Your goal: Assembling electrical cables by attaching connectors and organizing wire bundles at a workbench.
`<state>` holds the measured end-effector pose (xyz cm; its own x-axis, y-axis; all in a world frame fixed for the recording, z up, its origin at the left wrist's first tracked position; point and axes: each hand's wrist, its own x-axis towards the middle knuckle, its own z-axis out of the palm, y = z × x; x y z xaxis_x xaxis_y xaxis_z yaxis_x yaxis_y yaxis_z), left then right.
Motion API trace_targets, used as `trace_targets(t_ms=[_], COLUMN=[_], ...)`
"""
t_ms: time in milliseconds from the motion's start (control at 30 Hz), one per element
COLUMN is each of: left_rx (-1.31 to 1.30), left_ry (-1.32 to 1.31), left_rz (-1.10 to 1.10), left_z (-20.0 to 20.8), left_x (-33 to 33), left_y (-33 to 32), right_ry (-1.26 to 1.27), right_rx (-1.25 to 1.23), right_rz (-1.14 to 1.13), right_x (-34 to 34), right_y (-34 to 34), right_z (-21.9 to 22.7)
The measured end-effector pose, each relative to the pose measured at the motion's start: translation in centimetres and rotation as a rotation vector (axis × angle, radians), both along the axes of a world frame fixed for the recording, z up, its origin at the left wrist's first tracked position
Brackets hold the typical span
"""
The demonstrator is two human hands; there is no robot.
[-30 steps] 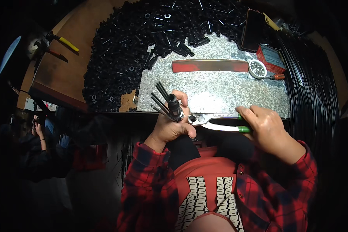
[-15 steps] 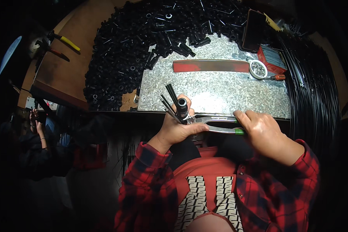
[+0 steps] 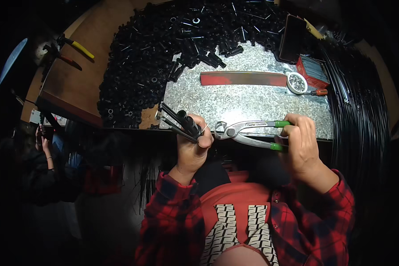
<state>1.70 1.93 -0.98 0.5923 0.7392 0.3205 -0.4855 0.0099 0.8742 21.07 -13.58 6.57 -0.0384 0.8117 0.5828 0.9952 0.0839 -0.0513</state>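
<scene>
My left hand [image 3: 191, 153] is wrapped round a black tubular part [image 3: 189, 127] with several thin black rods [image 3: 173, 114] fanning out to its upper left. A bit of thin light wire [image 3: 205, 128] sticks out beside my fingers. In my right hand [image 3: 303, 144] are the green handles of a pair of steel end-cutting pincers [image 3: 230, 132], spread somewhat apart. The jaws of the pincers point left at the wire side of my left hand, with a small gap between tool and part. Both hands are at the table's front edge.
A heap of black tubular parts [image 3: 137, 66] covers the table's far left. On the speckled top [image 3: 235, 102] lie a red-brown strip [image 3: 244, 78], a white cup of small metal bits [image 3: 297, 83], a red box [image 3: 312, 73] and a screwdriver [image 3: 319, 92]. Long black rods [image 3: 354, 97] hang at right.
The pincers have come away from the black part and their jaws now show. My left hand has moved a little left, tilting the part leftward. My right hand has turned more upright.
</scene>
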Motion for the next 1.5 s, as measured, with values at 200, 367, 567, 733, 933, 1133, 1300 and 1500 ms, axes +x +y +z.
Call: trace_targets(t_ms=[200, 367, 567, 733, 933, 1133, 1300, 1500], left_rx=[-0.017, 0.067, 0.062, 0.088, 0.022, -0.04, -0.002, -0.059], left_ry=[0.124, 0.134, 0.147, 0.115, 0.081, 0.15, 0.145, 0.187], left_rz=[0.04, 0.059, 0.054, 0.07, -0.094, -0.074, -0.007, -0.033], left_z=[-0.5, -0.7, -1.6, -0.9, 0.4, 0.6, -0.2, -0.6], left_x=[-0.1, 0.1, 0.0, -0.3, -0.4, -0.3, 0.1, -0.2], left_y=[-0.8, -1.0, -0.3, -0.9, -1.0, -1.3, -1.2, -0.9], right_ry=[-0.055, -0.054, -0.135, -0.187, -0.276, -0.413, -0.416, -0.514], right_rx=[0.054, 0.048, -0.044, 0.006, 0.138, 0.16, 0.177, 0.216], right_rz=[0.01, 0.0, 0.076, 0.164, -0.038, -0.085, -0.066, -0.028], right_x=[0.1, -0.2, 0.8, 1.6, 1.1, 1.1, 1.2, 1.4], right_y=[0.1, 0.1, -0.4, -0.7, -0.1, -0.3, -0.3, -0.7], right_z=[0.0, 0.3, 0.5, 1.4, 1.8, 1.9, 1.6, 1.7])
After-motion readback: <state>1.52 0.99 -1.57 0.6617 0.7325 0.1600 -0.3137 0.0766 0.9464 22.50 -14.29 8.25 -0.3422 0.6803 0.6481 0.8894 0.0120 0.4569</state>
